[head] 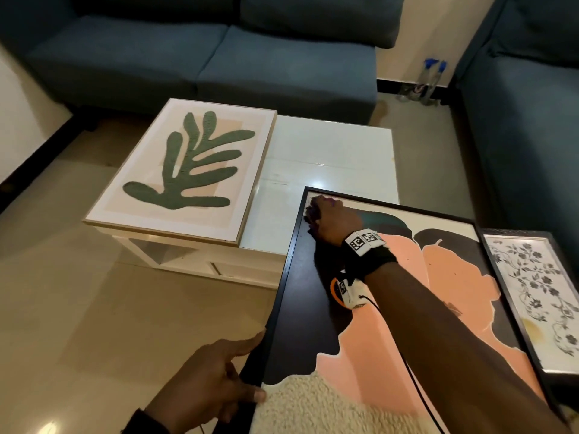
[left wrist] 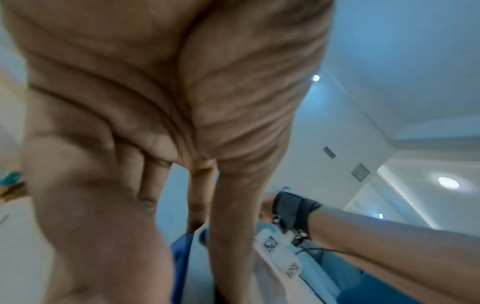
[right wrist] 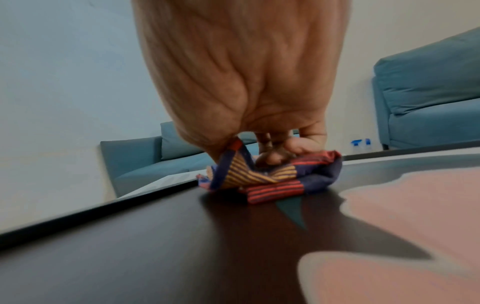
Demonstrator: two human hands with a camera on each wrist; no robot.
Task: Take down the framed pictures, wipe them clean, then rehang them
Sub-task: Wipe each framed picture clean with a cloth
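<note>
A large black-framed picture (head: 391, 324) with pink, black and cream shapes lies tilted in front of me, its far end resting on the white table (head: 332, 158). My right hand (head: 326, 220) presses a bunched striped cloth (right wrist: 272, 179) onto the glass near the picture's far left corner, fingers curled round the cloth. My left hand (head: 238, 371) holds the near left edge of the black frame (head: 275, 311), thumb on top and fingers along the side. A leaf picture (head: 185, 170) in a light wood frame lies flat on the table's left part.
A third frame (head: 539, 296) with a floral print lies under the big picture at the right. Blue sofas (head: 200, 57) stand behind the table and at the right. Two spray bottles (head: 429, 83) stand on the floor in the corner.
</note>
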